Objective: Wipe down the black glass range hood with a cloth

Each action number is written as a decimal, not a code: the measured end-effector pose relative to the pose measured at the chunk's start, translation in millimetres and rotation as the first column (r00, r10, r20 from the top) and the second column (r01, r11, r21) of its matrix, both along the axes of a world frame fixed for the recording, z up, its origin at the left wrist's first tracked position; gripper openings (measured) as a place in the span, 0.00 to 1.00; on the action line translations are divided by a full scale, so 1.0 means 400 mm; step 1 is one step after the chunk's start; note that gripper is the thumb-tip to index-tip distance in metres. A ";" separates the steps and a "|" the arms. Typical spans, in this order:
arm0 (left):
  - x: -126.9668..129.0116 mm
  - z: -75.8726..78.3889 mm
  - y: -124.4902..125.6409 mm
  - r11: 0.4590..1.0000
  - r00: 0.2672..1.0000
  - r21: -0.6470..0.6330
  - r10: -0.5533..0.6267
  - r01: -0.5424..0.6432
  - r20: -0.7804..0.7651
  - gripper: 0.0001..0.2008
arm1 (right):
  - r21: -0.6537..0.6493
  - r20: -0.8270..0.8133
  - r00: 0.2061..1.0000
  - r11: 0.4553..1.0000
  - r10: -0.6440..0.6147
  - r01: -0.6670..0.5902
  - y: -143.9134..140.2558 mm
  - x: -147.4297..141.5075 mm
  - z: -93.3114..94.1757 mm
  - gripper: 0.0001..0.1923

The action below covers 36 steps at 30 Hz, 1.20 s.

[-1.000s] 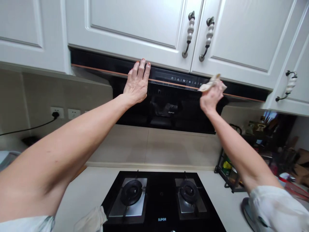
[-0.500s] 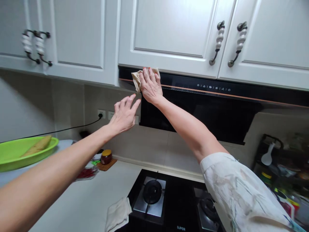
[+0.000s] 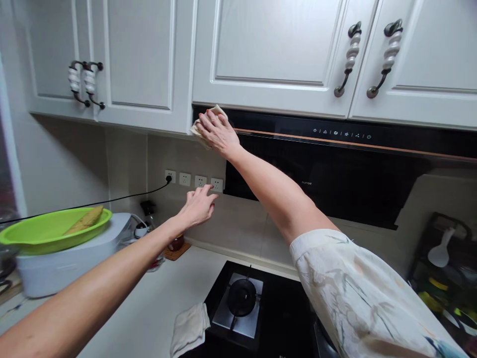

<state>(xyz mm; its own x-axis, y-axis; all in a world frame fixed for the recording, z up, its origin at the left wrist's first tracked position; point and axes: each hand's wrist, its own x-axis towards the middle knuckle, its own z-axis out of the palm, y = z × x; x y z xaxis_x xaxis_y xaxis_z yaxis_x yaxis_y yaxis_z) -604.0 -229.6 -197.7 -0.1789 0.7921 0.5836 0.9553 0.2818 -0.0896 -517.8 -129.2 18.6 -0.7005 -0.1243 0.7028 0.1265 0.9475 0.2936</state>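
My right grip [image 3: 220,135] holds cloth [image 3: 196,130] pressed at left end of range hood [image 3: 335,174], whose long axis runs rightward. My left hand [image 3: 198,205] lower, apart from cloth, empty, fingers loosely spread.

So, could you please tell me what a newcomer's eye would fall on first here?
Probably the right hand, holding a folded cream cloth against the left end of the glossy black range hood. Next, perhaps, the lime-green oval basin at far left, atop a white box-shaped appliance. The open left hand shows below the cloth, near the white wall sockets.
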 end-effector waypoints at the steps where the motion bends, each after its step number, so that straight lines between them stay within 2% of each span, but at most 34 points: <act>1: 0.010 -0.002 0.014 1.000 1.000 -0.020 -0.012 0.012 -0.001 0.25 | 0.013 0.008 1.000 1.000 0.013 -0.013 0.009 0.010 0.000 0.31; 6: 0.060 -0.010 0.066 0.991 0.998 -0.124 -0.055 0.056 0.011 0.26 | 0.047 0.098 0.995 0.998 0.025 -0.030 0.039 0.103 -0.002 0.35; 9: 0.079 -0.024 0.088 0.980 0.995 -0.171 -0.092 0.099 0.049 0.26 | -0.082 0.109 0.988 0.992 0.109 -0.100 0.057 0.176 -0.004 0.37; 11: 0.086 -0.038 0.104 0.971 0.988 -0.193 -0.129 0.143 0.081 0.26 | -0.245 0.049 0.981 0.955 0.186 -0.168 0.074 0.230 -0.008 0.37; 13: 0.089 -0.054 0.119 0.962 0.978 -0.197 -0.170 0.191 0.118 0.25 | -0.415 -0.087 0.971 0.878 0.223 -0.239 0.092 0.292 -0.014 0.34; 15: 0.091 -0.075 0.133 0.956 0.965 -0.176 -0.209 0.236 0.156 0.24 | -0.503 -0.224 0.954 0.815 0.199 -0.288 0.107 0.366 -0.021 0.30; 16: 0.090 -0.088 0.138 0.953 0.958 -0.159 -0.230 0.258 0.174 0.23 | -0.509 -0.268 0.948 0.810 0.174 -0.292 0.114 0.407 -0.024 0.28; 19: 0.086 -0.145 0.146 0.933 0.915 -0.100 -0.313 0.347 0.255 0.20 | -0.444 -0.293 0.953 0.872 0.076 -0.206 0.136 0.532 -0.028 0.24; 21: 0.082 -0.202 0.141 0.903 0.851 -0.069 -0.373 0.425 0.371 0.20 | -0.393 -0.277 0.961 0.912 0.007 -0.120 0.153 0.598 -0.030 0.22; 23: 0.082 -0.269 0.126 0.877 0.779 -0.062 -0.389 0.477 0.492 0.21 | -0.323 -0.254 0.966 0.946 -0.046 -0.040 0.170 0.632 -0.032 0.22; 26: 0.092 -0.373 0.090 0.864 0.731 -0.101 -0.348 0.493 0.587 0.21 | -0.194 -0.226 0.970 0.980 -0.089 0.044 0.185 0.609 -0.035 0.24; 28: 0.104 -0.432 0.061 0.847 0.697 -0.124 -0.332 0.517 0.636 0.21 | -0.136 -0.226 0.970 0.989 -0.088 0.058 0.181 0.553 -0.041 0.25; 30: 0.116 -0.479 0.033 0.815 0.631 -0.124 -0.332 0.566 0.701 0.21 | -0.122 -0.247 0.967 0.992 -0.064 0.035 0.168 0.482 -0.052 0.25; 33: 0.132 -0.524 -0.001 0.770 0.532 -0.092 -0.344 0.631 0.773 0.21 | -0.191 -0.315 0.949 0.979 0.010 -0.073 0.140 0.373 -0.077 0.25; 36: 0.151 -0.538 -0.011 0.747 0.485 -0.090 -0.331 0.659 0.809 0.21 | -0.300 -0.370 0.923 0.928 0.102 -0.223 0.119 0.285 -0.092 0.25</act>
<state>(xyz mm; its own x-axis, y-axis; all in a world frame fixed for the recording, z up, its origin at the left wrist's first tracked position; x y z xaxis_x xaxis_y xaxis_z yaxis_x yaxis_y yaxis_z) -543.7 -234.1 -413.1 0.1002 0.9874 0.1225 0.7008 -0.1574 0.6957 -403.8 -81.8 -18.2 -0.3995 0.0655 0.9144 -0.0025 0.9974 -0.0725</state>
